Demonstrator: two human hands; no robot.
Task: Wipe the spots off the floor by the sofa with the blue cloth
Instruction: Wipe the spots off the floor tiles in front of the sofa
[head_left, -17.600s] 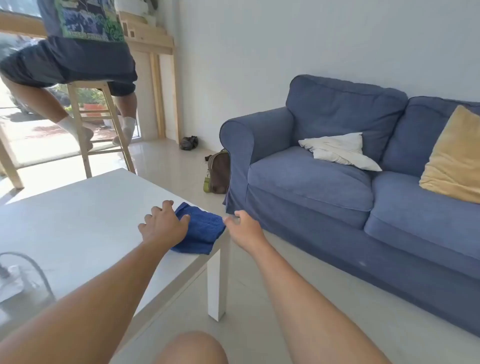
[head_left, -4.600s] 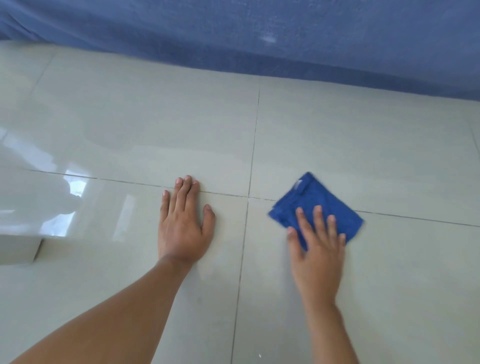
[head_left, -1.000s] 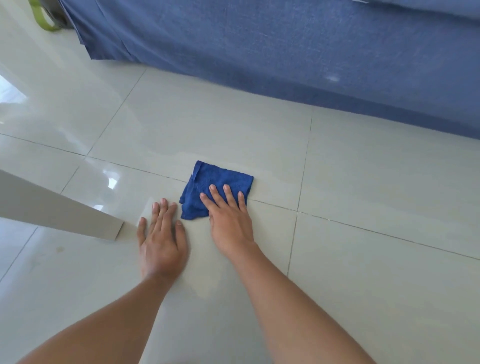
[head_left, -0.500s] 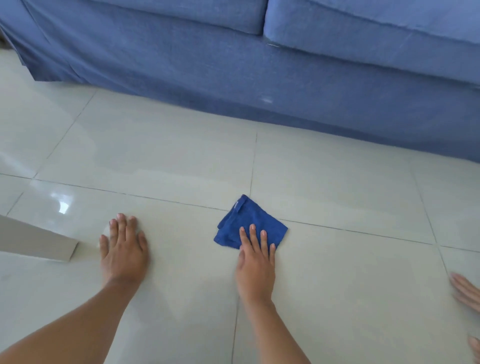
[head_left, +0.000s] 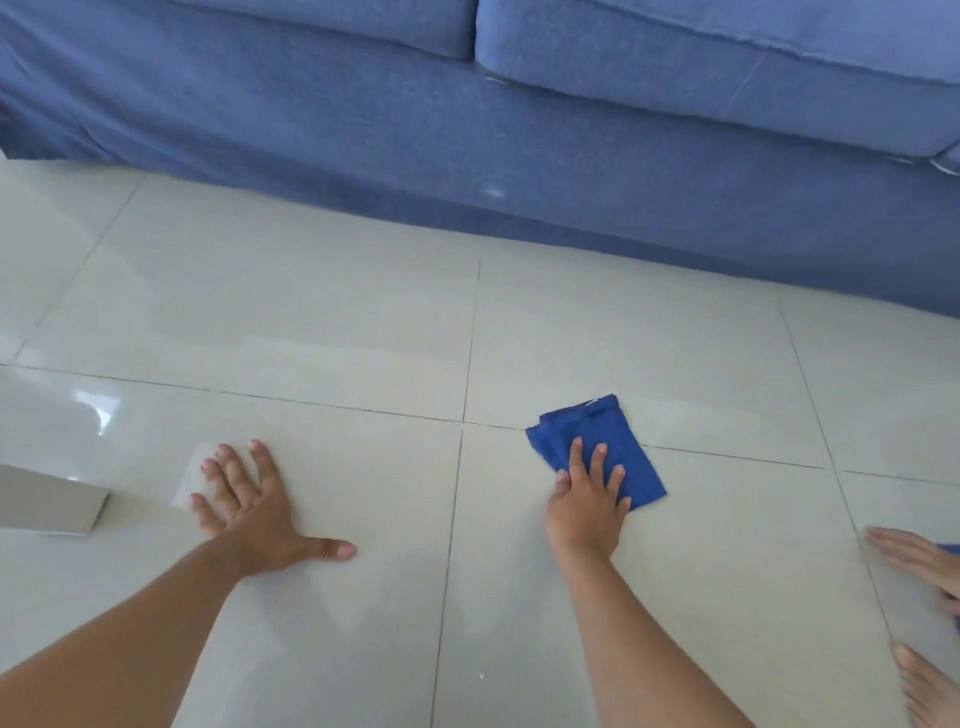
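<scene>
The blue cloth (head_left: 602, 449) has slid to the right along the floor (head_left: 311, 312) since half a second ago, and its top corner now lies over the grout line, just right of where 4 tiles meet. The right hand (head_left: 589, 501) rides with it, palm down, fingers spread flat on the cloth's near half; it presses rather than clenches, with nothing gripped. The left hand (head_left: 254, 504) has splayed wider, thumb thrown out, flat on the tile as a prop and holding nothing, near the foot of the white table leg (head_left: 49, 506).

That shift reads to me as a wiping stroke under way, sweeping the tiles in front of the sofa (head_left: 467, 156). A tiny white speck (head_left: 481, 676) sits on the near tile, not yet reached. Another person's hand (head_left: 914, 561) shows at the right edge, blurred.

A small tag at the cloth's far edge is too small to read; I see no other writing or brand.
</scene>
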